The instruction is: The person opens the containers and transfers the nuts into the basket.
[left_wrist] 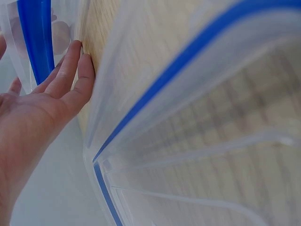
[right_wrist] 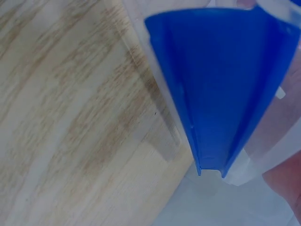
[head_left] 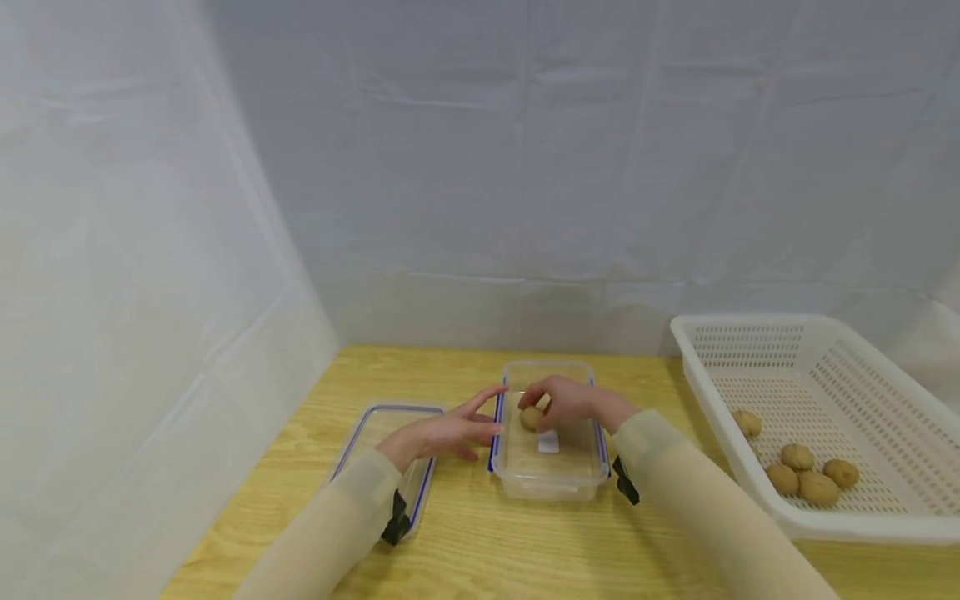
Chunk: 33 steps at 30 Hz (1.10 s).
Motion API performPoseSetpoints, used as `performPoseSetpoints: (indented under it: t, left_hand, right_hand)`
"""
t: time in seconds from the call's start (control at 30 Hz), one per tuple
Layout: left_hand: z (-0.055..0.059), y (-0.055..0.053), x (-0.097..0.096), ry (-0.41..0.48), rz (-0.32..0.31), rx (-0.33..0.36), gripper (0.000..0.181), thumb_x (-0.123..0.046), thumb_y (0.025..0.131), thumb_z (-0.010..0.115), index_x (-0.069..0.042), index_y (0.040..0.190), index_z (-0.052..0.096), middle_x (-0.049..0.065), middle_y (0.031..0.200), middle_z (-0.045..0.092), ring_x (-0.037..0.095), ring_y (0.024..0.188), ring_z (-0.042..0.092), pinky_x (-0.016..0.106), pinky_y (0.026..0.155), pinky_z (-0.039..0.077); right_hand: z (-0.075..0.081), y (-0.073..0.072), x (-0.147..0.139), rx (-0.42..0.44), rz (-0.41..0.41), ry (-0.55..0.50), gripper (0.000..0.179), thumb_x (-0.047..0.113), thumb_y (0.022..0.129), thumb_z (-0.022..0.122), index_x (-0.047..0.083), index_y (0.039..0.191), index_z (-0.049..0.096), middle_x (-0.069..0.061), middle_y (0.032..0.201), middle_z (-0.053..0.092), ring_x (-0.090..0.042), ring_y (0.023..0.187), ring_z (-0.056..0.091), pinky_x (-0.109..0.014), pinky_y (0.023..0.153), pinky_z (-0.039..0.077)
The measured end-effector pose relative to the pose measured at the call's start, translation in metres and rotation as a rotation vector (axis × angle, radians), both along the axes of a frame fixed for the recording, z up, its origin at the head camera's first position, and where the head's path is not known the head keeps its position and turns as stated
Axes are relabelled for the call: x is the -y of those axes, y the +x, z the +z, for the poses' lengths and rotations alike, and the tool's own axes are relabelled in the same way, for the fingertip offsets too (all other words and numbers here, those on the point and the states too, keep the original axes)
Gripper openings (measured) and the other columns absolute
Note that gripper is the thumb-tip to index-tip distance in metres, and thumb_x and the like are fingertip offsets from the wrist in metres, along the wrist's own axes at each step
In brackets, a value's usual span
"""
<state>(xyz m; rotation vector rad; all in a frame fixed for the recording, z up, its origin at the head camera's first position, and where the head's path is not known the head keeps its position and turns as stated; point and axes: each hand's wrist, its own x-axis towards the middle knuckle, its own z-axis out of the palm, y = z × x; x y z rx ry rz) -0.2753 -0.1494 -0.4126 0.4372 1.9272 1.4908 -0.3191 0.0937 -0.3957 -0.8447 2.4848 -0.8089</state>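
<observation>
A clear plastic food container (head_left: 551,482) with blue side clips stands on the table, a small white label inside it. My right hand (head_left: 567,402) reaches over its right wall and holds a potato (head_left: 531,418) in bent fingers, low within the container. Along the left wall, the extended fingers of my left hand (head_left: 450,432) touch or nearly touch the side; exact contact is unclear. Under the left forearm lies the clear lid (head_left: 401,409) with its blue seal. In the right wrist view, a blue clip (right_wrist: 221,89) hides most of the hand.
On the right stands a white perforated basket (head_left: 870,527) with several potatoes (head_left: 819,489) near its front left. White sheeting (head_left: 480,183) hangs behind the wooden table (head_left: 517,542) and along its left side.
</observation>
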Motion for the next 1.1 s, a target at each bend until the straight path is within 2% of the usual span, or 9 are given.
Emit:
performPoseSetpoints:
  t: [0.27,0.43,0.77,0.93,1.1]
  left_hand:
    - [-0.001,0.0,-0.001,-0.005,0.008,0.015,0.071,-0.028,0.1,0.057,-0.035,0.156,0.013,0.025,0.15,0.029,0.042,0.13,0.041,0.055,0.096,0.042]
    - [0.0,0.0,-0.001,0.0,0.004,0.013,0.071,-0.026,0.1,0.056,-0.032,0.156,0.012,0.027,0.15,0.028,0.044,0.13,0.04,0.055,0.095,0.042]
    - [0.002,0.001,-0.002,0.006,-0.006,0.015,0.071,-0.025,0.101,0.054,-0.031,0.156,0.01,0.028,0.15,0.026,0.046,0.131,0.038,0.058,0.097,0.04]
    - [0.002,0.001,-0.001,0.001,-0.006,0.013,0.071,-0.025,0.101,0.054,-0.031,0.156,0.01,0.027,0.151,0.026,0.045,0.131,0.039,0.057,0.097,0.04]
    - [0.002,0.0,0.0,0.009,-0.007,0.012,0.071,-0.024,0.101,0.054,-0.03,0.157,0.01,0.028,0.15,0.026,0.046,0.131,0.038,0.058,0.097,0.04]
  right_hand:
    - [0.0,0.004,0.002,0.029,0.021,0.005,0.042,-0.004,0.079,0.073,0.006,0.119,0.066,-0.008,0.124,0.061,-0.027,0.104,0.061,-0.039,0.091,0.048]
    - [-0.004,0.006,0.006,0.005,0.035,0.019,0.042,-0.005,0.077,0.073,0.005,0.117,0.067,-0.004,0.116,0.064,-0.023,0.1,0.06,-0.038,0.089,0.049]
    - [-0.006,0.009,0.008,0.009,0.011,0.011,0.039,-0.001,0.076,0.077,0.006,0.113,0.068,0.001,0.105,0.064,-0.016,0.091,0.06,-0.034,0.082,0.05]
    - [-0.003,0.008,0.006,-0.008,0.026,-0.004,0.041,0.0,0.076,0.078,0.007,0.114,0.067,-0.001,0.107,0.063,-0.017,0.091,0.06,-0.033,0.08,0.051]
    - [0.009,0.005,-0.001,-0.047,0.072,-0.042,0.041,0.001,0.076,0.078,0.002,0.116,0.066,-0.007,0.112,0.063,-0.024,0.099,0.06,-0.032,0.081,0.051]
